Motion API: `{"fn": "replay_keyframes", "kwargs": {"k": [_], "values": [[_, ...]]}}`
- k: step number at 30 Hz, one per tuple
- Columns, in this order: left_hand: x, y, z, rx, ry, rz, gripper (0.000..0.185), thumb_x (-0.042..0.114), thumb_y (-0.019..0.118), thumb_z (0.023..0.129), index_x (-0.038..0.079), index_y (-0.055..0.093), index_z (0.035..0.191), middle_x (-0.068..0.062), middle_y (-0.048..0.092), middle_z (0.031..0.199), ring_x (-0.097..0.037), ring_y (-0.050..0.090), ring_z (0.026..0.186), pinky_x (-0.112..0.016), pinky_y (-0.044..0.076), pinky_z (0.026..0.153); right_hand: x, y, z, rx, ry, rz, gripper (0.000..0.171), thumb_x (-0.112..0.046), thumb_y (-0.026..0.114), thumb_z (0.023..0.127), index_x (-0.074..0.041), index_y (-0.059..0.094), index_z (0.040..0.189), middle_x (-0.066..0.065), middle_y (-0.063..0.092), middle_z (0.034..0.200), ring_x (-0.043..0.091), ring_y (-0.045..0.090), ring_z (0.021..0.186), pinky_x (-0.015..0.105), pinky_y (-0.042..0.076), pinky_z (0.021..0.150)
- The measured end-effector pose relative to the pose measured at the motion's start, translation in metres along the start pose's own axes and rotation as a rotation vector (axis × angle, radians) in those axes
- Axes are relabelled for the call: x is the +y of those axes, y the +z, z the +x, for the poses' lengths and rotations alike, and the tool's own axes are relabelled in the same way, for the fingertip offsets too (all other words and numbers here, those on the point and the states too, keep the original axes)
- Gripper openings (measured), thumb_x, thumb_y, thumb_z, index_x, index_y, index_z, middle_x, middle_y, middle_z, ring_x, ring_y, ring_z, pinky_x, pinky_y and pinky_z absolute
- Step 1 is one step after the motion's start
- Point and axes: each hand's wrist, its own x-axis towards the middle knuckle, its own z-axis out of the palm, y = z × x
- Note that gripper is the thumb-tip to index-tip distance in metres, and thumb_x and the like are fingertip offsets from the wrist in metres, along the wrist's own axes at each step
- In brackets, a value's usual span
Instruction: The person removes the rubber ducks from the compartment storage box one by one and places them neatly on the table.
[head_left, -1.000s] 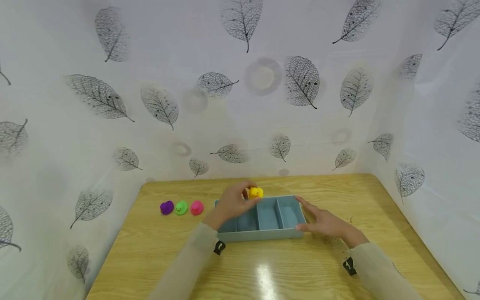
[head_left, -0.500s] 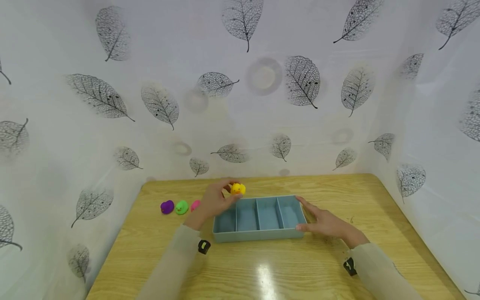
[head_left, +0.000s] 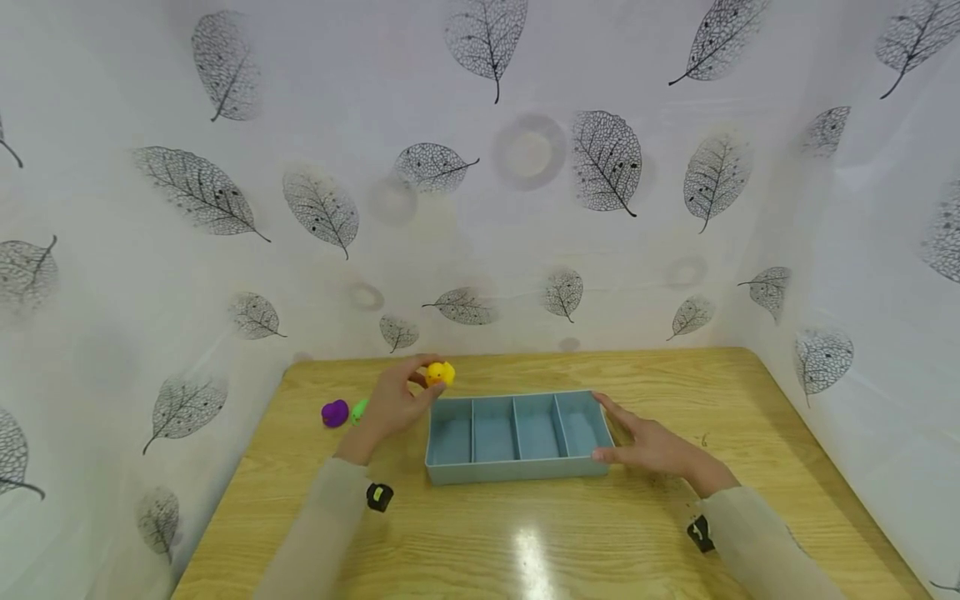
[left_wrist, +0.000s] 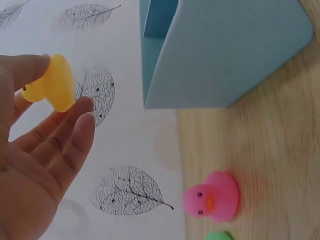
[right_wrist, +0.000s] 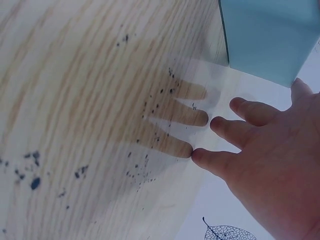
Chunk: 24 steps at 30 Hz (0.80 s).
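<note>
A yellow rubber duck (head_left: 441, 374) is pinched between the thumb and fingers of my left hand (head_left: 388, 410), raised just beyond the left end of a blue-grey divided box (head_left: 517, 472). In the left wrist view the same yellow duck (left_wrist: 61, 85) sits at the thumb tip, with the other fingers spread below it. My right hand (head_left: 654, 446) rests at the box's right end, its thumb by the front corner and a finger by the back corner. The box's compartments hold nothing. A pink rubber duck (left_wrist: 226, 195) stands on the table, hidden behind my left hand in the head view.
A purple duck (head_left: 334, 413) and a partly covered green duck (head_left: 359, 411) stand on the wooden table (head_left: 480, 542) at left. A leaf-patterned white sheet (head_left: 480, 250) walls the back and sides. Dark specks (right_wrist: 32, 170) mark the tabletop near my right hand.
My left hand has moved left with the yellow duck, from over the box to beyond its left end, covering the pink duck. The right hand and box stay in place.
</note>
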Motion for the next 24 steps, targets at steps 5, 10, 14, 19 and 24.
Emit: {"fn": "replay_keyframes", "kwargs": {"k": [5,10,14,19,24], "values": [[-0.008,-0.011,-0.006,0.039,-0.012,-0.014,0.040,0.012,0.076,0.096,0.006,0.066,0.135,-0.018,0.071,0.129,-0.030,0.072,0.089,-0.025,0.059,0.066,0.001,0.000,0.000,0.001,0.002,-0.006,0.100,-0.052,0.071,0.098,-0.042,0.001,0.169,0.026,0.018,0.173,0.063,0.033,0.147,0.080,0.034,0.111],[-0.015,-0.022,-0.013,0.058,-0.064,-0.029,0.043,0.015,0.078,0.096,0.006,0.064,0.136,-0.022,0.069,0.132,-0.034,0.074,0.093,-0.025,0.059,0.066,0.002,0.001,0.001,-0.003,0.003,-0.001,0.099,-0.053,0.069,0.098,-0.042,0.001,0.169,0.025,0.015,0.174,0.064,0.033,0.147,0.080,0.034,0.111],[-0.023,-0.030,-0.019,0.078,-0.112,-0.021,0.043,0.016,0.078,0.096,0.008,0.063,0.136,-0.021,0.069,0.132,-0.036,0.074,0.097,-0.024,0.060,0.067,0.003,0.001,0.001,-0.004,0.008,0.004,0.099,-0.053,0.069,0.098,-0.044,0.000,0.168,0.024,0.016,0.174,0.063,0.033,0.148,0.080,0.033,0.113],[-0.034,-0.040,-0.026,0.118,-0.146,0.037,0.041,0.015,0.077,0.097,0.009,0.064,0.136,-0.019,0.070,0.131,-0.036,0.073,0.098,-0.022,0.060,0.071,0.003,0.001,0.001,-0.001,-0.001,-0.009,0.099,-0.052,0.070,0.098,-0.042,0.001,0.169,0.025,0.017,0.174,0.063,0.033,0.147,0.079,0.034,0.112],[-0.049,-0.051,-0.034,0.152,-0.149,0.078,0.041,0.016,0.076,0.098,0.006,0.065,0.137,-0.021,0.070,0.131,-0.037,0.073,0.097,-0.023,0.059,0.072,0.004,0.001,0.000,0.002,-0.003,-0.018,0.100,-0.051,0.071,0.098,-0.042,0.001,0.169,0.026,0.017,0.174,0.063,0.034,0.147,0.079,0.035,0.112]]}}
